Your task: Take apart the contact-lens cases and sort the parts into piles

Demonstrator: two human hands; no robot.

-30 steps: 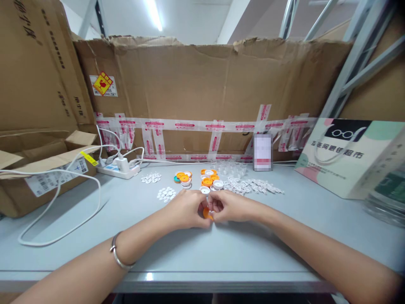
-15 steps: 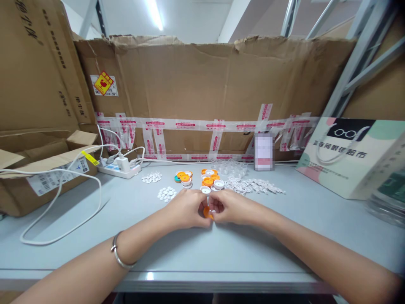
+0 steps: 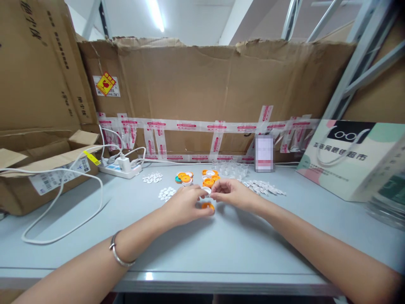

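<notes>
An orange round cap-like piece [image 3: 207,206] lies on the desk between my hands. My left hand [image 3: 188,204] is beside it, thumb and fingers apart, the thumb by the cap's near edge. My right hand [image 3: 234,193] is raised slightly behind and right of it, thumb and forefinger pinched together; whatever they pinch is too small or hidden to make out. Just beyond the fingertips sits a white round cap [image 3: 207,191], partly covered by the hands. Further back is a cluster of orange and white caps [image 3: 208,182].
Left of the hands are a pile of small white discs [image 3: 166,194], more small white pieces [image 3: 152,177] and stacked caps [image 3: 184,177]. Clear plastic cups [image 3: 232,169] and small white parts [image 3: 265,187] lie right. A power strip [image 3: 120,169], cables, cartons and a paper bag [image 3: 335,158] surround the desk.
My hands have drawn apart. The right hand has lifted up and away from the orange cap, and my left fingers have spread, leaving the cap more visible.
</notes>
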